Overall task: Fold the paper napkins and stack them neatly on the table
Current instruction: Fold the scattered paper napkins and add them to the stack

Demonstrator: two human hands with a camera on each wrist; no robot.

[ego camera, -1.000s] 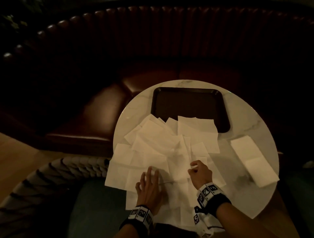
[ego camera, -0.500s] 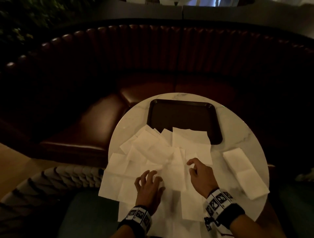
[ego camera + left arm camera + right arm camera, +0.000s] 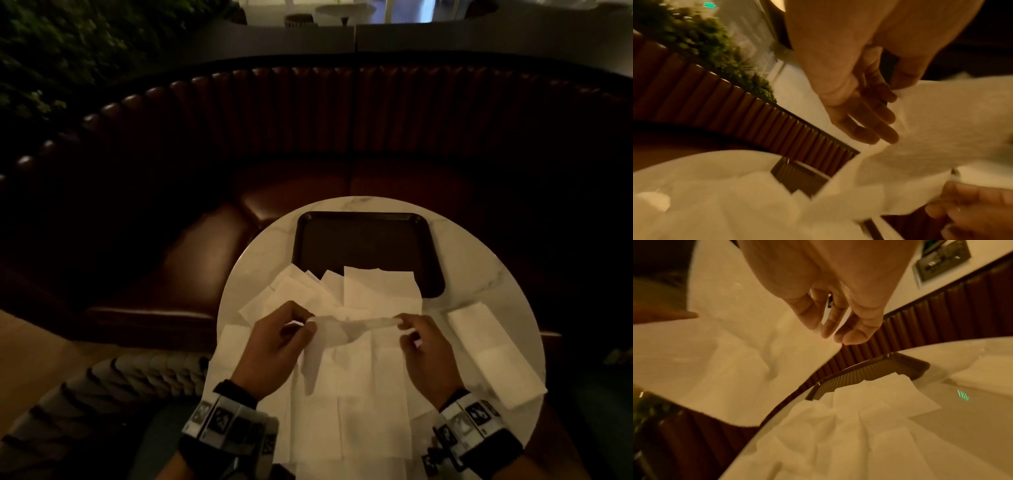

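Both hands hold one white paper napkin [image 3: 352,325] in the air above the table and stretch it between them. My left hand [image 3: 308,322] pinches its left end, my right hand [image 3: 402,323] its right end. The left wrist view shows the sheet [image 3: 941,123] hanging from the left thumb and fingers [image 3: 875,123]. In the right wrist view it [image 3: 731,350] spreads left from the right fingertips [image 3: 851,335]. Several loose napkins [image 3: 346,404] lie overlapping below the hands. A stack of folded napkins [image 3: 489,356] lies at the table's right.
The table [image 3: 479,270] is round, white marble. A dark rectangular tray [image 3: 363,243] sits at its far side with some napkins overlapping its near rim. A brown leather booth bench [image 3: 308,130] curves behind. A striped chair arm [image 3: 113,383] is at the near left.
Both hands were low on the napkin pile. They have picked up one napkin, lifted it off the pile and drawn it out between them. The head view has tilted up.
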